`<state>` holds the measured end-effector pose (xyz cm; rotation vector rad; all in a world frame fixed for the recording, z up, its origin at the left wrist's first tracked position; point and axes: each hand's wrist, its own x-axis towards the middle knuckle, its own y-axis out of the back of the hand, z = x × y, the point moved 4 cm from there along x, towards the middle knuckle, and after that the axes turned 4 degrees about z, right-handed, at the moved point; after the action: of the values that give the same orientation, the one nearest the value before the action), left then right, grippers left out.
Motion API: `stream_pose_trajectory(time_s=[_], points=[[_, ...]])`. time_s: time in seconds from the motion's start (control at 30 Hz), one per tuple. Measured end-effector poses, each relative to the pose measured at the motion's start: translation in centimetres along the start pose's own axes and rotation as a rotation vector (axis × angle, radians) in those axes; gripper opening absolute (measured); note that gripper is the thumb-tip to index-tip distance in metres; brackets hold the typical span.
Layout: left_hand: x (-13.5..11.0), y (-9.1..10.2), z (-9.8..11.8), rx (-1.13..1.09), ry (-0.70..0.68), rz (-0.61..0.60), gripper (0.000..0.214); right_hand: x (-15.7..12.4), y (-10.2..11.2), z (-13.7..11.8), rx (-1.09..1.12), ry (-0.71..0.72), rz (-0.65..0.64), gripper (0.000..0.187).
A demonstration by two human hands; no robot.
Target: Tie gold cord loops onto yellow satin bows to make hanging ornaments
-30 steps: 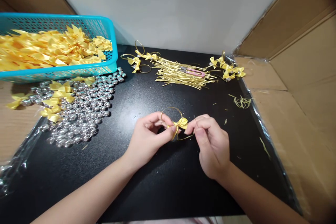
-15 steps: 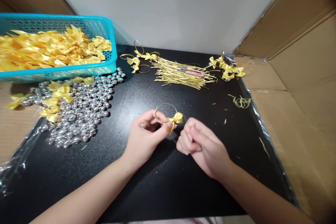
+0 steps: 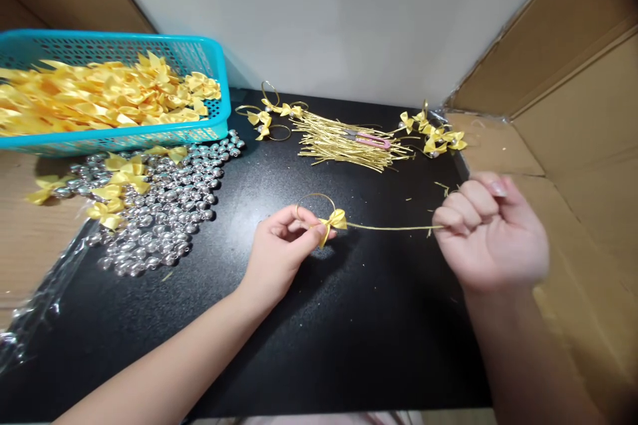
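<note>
Right now, the left hand point(image 3: 284, 246), center of frame, pinches a yellow bow point(image 3: 337, 218) between thumb and fingers. A thin gold loop point(image 3: 319, 194) arches up from the bow, over the fingertips. The right hand point(image 3: 491, 232), right of center, is clenched in a fist, gripping the far end of a gold cord point(image 3: 389, 228). Cord runs nearly straight and level from the bow to the fist; exact grip inside the fist is hidden. Both hands are above a black tabletop point(image 3: 299, 339).

A few thread scraps point(image 3: 441, 185) show just beside the fist. Upper center: pile of gold cord lengths point(image 3: 333, 154), pink-handled snips point(image 3: 373, 140) lying on top. Bow-and-loop pieces point(image 3: 262, 121) sit at the pile's left end; more bow pieces point(image 3: 436, 139) cluster past its right end. Left side: spread of silver beads point(image 3: 159, 216), with loose yellow bows point(image 3: 127, 169) on top. Upper left: turquoise basket point(image 3: 223, 73) heaped with yellow bows. Cardboard panels point(image 3: 578, 99) at right, pale wall point(image 3: 339, 26) at top.
</note>
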<state>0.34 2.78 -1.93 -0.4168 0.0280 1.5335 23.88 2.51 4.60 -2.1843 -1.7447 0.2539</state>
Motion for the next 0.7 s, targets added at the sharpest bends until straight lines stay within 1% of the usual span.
stream_pose_trajectory(time_s=[0.13,0.2,0.27,0.3,0.33,0.37,0.4,0.43,0.53,0.7], points=[[0.1,0.0,-0.2,-0.070,0.027,0.003,0.018,0.1,0.3,-0.3,0.084,0.011,0.077,0.031],[0.0,0.0,-0.3,-0.088,0.039,0.001,0.018,-0.3,-0.3,0.0,0.075,0.041,0.068,0.029],[-0.1,-0.1,-0.3,-0.099,0.053,-0.017,0.018,-1.3,-1.3,0.4,-0.045,0.122,0.021,0.026],[-0.1,-0.1,-0.4,-0.100,0.057,-0.031,0.018,-1.9,-2.0,0.7,-0.147,0.183,-0.002,0.024],[-0.1,-0.2,-0.4,-0.098,0.057,-0.047,0.017,-2.6,-2.7,1.2,-0.313,0.228,-0.039,0.022],[-0.1,-0.2,-0.3,-0.092,0.053,-0.061,0.017,-3.2,-3.6,1.8,-0.512,0.225,-0.103,0.022],[-0.1,-0.3,-0.3,-0.082,0.045,-0.076,0.017,-3.9,-4.5,2.3,-0.637,0.261,-0.181,0.023],[-0.2,-0.4,-0.2,-0.071,0.034,-0.089,0.016,-4.4,-5.3,2.7,-0.708,0.308,-0.237,0.024],[-0.3,-0.6,0.2,-0.045,0.003,-0.119,0.014,-5.3,-6.5,3.2,-0.794,0.399,-0.282,0.025],[-0.7,-0.8,0.7,-0.041,-0.035,-0.136,0.015,-5.4,-6.8,3.5,-0.848,0.434,-0.309,0.026]])
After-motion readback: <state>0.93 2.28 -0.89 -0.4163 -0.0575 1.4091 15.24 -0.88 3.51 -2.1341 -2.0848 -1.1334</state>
